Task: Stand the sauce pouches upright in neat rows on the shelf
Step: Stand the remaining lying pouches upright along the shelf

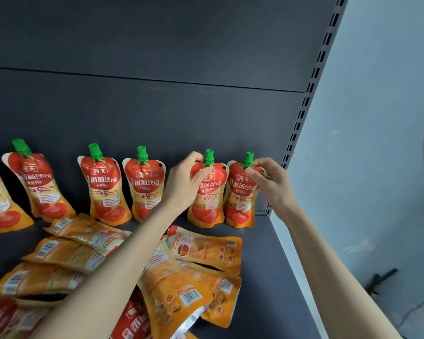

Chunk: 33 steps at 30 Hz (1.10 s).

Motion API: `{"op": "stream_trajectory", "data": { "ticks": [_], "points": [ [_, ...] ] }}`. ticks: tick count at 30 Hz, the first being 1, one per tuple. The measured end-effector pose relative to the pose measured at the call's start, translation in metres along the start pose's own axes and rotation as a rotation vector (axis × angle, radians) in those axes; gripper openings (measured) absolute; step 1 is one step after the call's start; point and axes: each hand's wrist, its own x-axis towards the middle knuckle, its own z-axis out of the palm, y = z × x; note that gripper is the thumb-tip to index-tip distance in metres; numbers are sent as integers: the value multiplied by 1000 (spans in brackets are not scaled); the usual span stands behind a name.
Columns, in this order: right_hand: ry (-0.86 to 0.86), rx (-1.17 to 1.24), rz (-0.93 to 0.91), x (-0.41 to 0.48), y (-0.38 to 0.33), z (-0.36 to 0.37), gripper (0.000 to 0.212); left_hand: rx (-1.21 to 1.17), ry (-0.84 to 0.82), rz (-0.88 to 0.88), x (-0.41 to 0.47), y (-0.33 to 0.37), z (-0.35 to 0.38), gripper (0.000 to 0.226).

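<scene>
Your left grip [190, 183] pinches the shoulder of one upright tomato sauce pouch [207, 201] just below its green cap [209, 156]. Your right grip [270, 184] pinches the end pouch [239, 206] just beside it, at 3 o'clock in the back row. Both stand on the shelf [262, 253] against the back panel [157, 106]. Set their bases flat, labels forward and sides near touching before you let go, since soft pouches probably slump. The flat pile [201, 270] at 6 o'clock is not yet stood up.
</scene>
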Motion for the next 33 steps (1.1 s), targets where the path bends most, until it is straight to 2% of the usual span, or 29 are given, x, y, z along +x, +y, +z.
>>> {"op": "stream_trajectory", "data": {
  "ticks": [2,6,9,16,22,28,33],
  "points": [
    [-11,-35,21,1,1,2,10,16,32,8,-3,-2,2,21],
    [-13,-164,44,-2,9,10,39,-13,41,-52,-10,-1,10,40],
    [6,-160,28,-3,12,7,40,0,15,-66,-12,-2,9,45],
    [-79,-141,25,-2,7,2,34,7,-45,-65,-9,-2,4,41],
    [-43,-222,-3,-2,9,4,41,32,-59,-79,-8,-3,4,46],
    [-5,-283,-31,-7,7,5,58,66,10,-47,-15,3,3,56],
    [42,-324,-58,-20,8,-1,54,161,125,39,-33,9,-5,60]
  ]
}}
